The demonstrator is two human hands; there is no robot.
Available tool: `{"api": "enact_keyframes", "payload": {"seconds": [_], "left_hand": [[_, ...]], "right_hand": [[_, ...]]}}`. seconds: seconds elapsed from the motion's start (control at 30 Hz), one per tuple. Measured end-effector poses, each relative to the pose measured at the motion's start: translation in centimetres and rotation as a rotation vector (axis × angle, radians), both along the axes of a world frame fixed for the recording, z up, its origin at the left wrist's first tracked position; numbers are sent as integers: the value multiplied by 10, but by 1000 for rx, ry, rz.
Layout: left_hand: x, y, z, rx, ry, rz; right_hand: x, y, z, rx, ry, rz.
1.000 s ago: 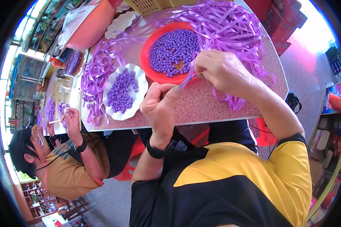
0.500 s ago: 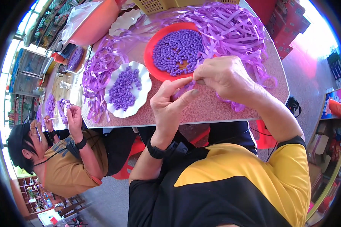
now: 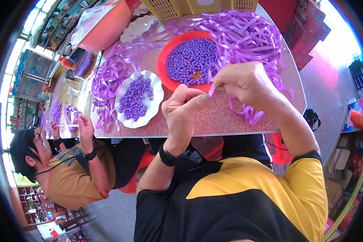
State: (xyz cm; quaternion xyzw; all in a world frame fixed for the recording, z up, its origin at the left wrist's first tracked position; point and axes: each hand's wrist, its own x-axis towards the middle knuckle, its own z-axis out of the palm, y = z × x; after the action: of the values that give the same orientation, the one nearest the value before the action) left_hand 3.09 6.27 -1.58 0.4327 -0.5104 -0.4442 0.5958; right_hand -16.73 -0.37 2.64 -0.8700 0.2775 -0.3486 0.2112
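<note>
Both hands meet above the near edge of the speckled desk (image 3: 230,121): the left hand (image 3: 181,111) and right hand (image 3: 246,82) each have their fingers pinched shut on a short purple ribbon strip (image 3: 211,90) stretched between them. The strip sits just at 6 o'clock of the red plate (image 3: 162,66) heaped with small purple folded pieces, with a white scalloped plate (image 3: 155,107) of the same at 9 o'clock. Loose purple ribbon (image 3: 246,32) is piled at 12 o'clock, and another person (image 3: 68,169) works ribbon at 8 o'clock.
</note>
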Motion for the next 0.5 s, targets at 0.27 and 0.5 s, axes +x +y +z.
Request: {"api": "enact_keyframes", "payload": {"seconds": [0.27,0.5], "left_hand": [[20,-9,11,79,44,132],[15,-23,8,109,102,101]], "right_hand": [[-38,-21,26,137,-239,-191],[-59,-40,19,53,-297,-566]]}}
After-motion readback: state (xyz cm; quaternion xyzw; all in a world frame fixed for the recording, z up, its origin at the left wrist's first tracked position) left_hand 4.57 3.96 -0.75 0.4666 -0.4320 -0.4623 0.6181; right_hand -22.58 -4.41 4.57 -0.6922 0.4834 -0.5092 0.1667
